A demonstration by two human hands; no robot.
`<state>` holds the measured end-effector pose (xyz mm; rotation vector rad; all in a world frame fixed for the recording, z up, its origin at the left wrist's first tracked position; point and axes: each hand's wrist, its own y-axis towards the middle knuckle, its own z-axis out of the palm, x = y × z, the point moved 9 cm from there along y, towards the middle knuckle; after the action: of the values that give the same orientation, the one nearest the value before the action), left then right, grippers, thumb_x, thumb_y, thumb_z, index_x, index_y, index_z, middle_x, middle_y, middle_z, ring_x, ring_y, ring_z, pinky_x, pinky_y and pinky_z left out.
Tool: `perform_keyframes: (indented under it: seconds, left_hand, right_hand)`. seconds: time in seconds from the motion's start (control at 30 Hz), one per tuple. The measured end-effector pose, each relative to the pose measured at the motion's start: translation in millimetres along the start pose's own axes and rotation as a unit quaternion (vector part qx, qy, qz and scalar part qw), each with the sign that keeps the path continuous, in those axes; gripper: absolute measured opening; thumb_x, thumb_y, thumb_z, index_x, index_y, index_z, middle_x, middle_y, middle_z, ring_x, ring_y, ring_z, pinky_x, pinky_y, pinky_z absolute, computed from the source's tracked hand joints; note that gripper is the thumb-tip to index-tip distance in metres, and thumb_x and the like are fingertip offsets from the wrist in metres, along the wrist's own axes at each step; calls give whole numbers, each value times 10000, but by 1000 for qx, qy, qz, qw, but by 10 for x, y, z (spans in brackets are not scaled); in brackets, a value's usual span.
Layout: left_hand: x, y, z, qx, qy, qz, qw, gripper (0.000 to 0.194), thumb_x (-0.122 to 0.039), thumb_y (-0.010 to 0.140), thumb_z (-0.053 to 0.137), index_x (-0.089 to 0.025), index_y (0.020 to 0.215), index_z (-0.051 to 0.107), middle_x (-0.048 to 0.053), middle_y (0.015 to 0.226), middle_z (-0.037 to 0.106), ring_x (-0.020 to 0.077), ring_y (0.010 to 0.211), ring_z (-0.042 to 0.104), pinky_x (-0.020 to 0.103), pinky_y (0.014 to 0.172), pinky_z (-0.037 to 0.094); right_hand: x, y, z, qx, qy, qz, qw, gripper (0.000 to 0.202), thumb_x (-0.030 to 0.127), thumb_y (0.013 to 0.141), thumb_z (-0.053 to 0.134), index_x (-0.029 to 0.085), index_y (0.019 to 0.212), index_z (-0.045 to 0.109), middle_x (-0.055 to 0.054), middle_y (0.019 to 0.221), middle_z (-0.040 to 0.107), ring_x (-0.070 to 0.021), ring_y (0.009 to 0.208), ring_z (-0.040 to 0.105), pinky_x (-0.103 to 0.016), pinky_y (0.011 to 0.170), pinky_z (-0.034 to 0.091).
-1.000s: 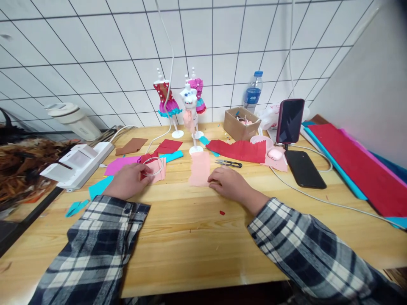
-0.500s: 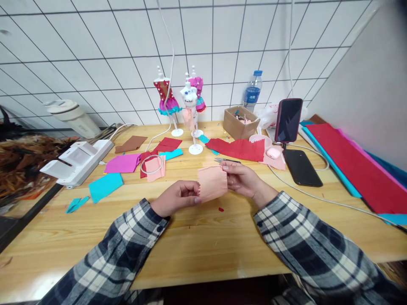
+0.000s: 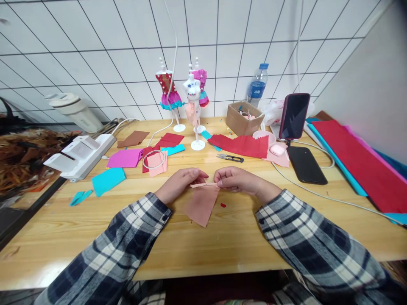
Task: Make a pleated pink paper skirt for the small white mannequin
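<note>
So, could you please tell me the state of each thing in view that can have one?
Peach sheet: folded or gathered along its top edge
Right hand: pinching the sheet's top edge
Left hand: beside that edge, grip unclear
Snips: lying on the table
Cardboard box: open, filled with bits
Water bottle: capped, standing
Propped phone: upright, screen dark
Black phone: lying flat
White tumbler: lid on

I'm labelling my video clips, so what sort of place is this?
Probably a craft workspace for miniature dressmaking. The small clothed dress forms, the thread snips and the pink sheet being handled suggest it.
</note>
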<state>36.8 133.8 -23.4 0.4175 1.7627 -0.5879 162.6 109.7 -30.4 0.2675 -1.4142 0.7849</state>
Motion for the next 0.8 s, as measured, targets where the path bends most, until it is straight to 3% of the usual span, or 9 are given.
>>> perform_keyframes:
  seconds: [0.13, 0.3, 0.5, 0.67, 0.8]
  left_hand:
    - [-72, -12, -30, -30, 92, -21, 995, 436, -581, 737, 710, -156, 834, 725, 60, 831, 745, 209, 778, 663, 316, 715, 501]
    - [-214, 16, -29, -20, 137, 11, 990, 443, -582, 814, 604, -173, 897, 750, 74, 934, 767, 229, 868, 683, 318, 741, 519]
    - [-276, 237, 56, 26, 260, -4, 965, 270, -422, 772, 654, -189, 842, 768, 28, 802, 767, 206, 767, 677, 281, 676, 484]
    - [-462, 396, 3, -13, 299, 83, 950, 216, -380, 802, 616, -195, 797, 727, 12, 816, 749, 191, 796, 666, 291, 742, 482]
    - [-397, 466, -25, -12, 323, 101, 941, 204, -358, 838, 593, -207, 823, 730, 3, 851, 758, 184, 813, 674, 285, 752, 475]
  right_hand:
    - [23, 25, -68, -43, -105, 0, 994, 154, 301, 690, 637, 180, 763, 577, 86, 546, 459, -52, 443, 323, -193, 405, 184]
    - [35, 68, -87, -61, -136, -11, 989, 116, 256, 648, 619, 165, 712, 587, 76, 563, 484, -60, 500, 370, -199, 462, 245]
    - [17, 131, -272, -104, -160, -21, 981, 130, 283, 661, 621, 168, 714, 595, 75, 541, 473, -79, 499, 393, -222, 490, 279]
    - [129, 108, -563, -196, -170, -66, 964, 223, 340, 735, 617, 157, 843, 686, 11, 719, 612, -115, 644, 513, -239, 579, 361]
    - [177, 99, -631, -227, -194, -84, 951, 333, 433, 751, 686, 154, 923, 742, -26, 784, 684, -132, 655, 546, -262, 607, 391]
